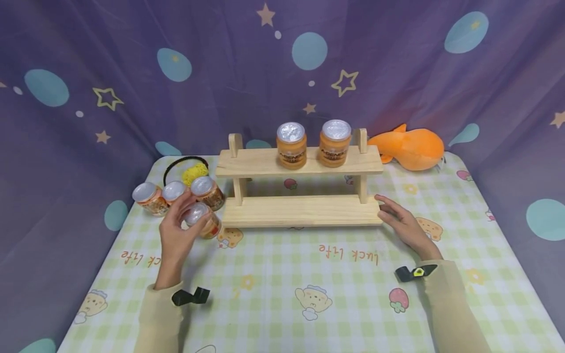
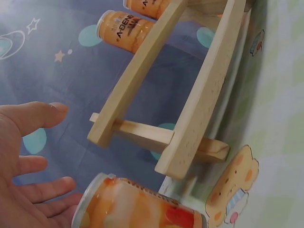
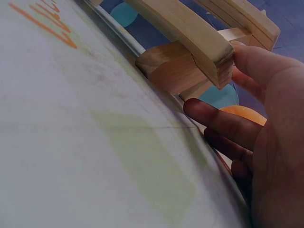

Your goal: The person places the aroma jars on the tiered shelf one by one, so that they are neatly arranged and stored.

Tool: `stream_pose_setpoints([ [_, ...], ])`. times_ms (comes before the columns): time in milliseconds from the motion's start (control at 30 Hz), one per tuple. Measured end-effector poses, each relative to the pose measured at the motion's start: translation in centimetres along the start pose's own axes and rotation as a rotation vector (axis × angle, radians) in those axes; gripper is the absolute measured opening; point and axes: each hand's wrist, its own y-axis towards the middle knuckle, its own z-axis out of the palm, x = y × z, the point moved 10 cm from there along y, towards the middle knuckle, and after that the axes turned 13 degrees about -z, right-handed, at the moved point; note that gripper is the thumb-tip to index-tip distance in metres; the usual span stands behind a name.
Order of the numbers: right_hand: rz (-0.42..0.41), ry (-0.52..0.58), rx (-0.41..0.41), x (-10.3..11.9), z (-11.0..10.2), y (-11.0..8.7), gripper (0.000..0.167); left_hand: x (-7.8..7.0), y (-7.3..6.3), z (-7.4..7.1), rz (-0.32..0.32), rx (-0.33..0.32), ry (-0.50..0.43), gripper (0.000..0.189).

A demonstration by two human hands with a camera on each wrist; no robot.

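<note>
My left hand [image 1: 176, 235] is spread around a can with an orange label and silver lid [image 1: 203, 221], left of the wooden two-tier shelf [image 1: 302, 212]. In the left wrist view, the thumb stands clear of that can [image 2: 137, 204], while the other fingers lie behind or against its lid end; exact contact is unclear. Three similar cans [image 1: 209, 193] stand just behind it. My right hand [image 1: 403, 225] touches the shelf's right end with loosely extended fingers. In the right wrist view, one digit meets the lower board's end [image 3: 221, 64]. Two orange cans [image 1: 292, 147] stand on the upper board.
An orange plush toy [image 1: 417, 148] lies behind the shelf on the right. At the back left are a yellow item [image 1: 195, 172] and a black loop [image 1: 176, 162]. A green-checked cloth [image 1: 273, 294] covers the table, and a purple curtain [image 1: 212, 59] hangs behind.
</note>
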Motion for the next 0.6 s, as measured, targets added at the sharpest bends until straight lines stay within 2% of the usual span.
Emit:
stream_pose_setpoints([
  [133,0.002,-0.007,0.000,-0.1,0.0,0.0,0.053,0.4,-0.1,-0.4,0.002,-0.012,0.005,0.063],
  [300,-0.007,-0.003,-0.002,-0.1,0.0,0.0,0.053,1.2,-0.1,-1.1,-0.052,-0.049,0.065,0.061],
  [433,-0.015,0.009,-0.003,-0.1,0.0,0.0,0.053,1.6,-0.1,-1.7,-0.071,-0.069,0.087,0.059],
  [600,-0.014,0.015,-0.004,0.1,0.0,0.0,0.053,2.5,-0.1,-2.0,-0.074,-0.059,0.071,0.062],
])
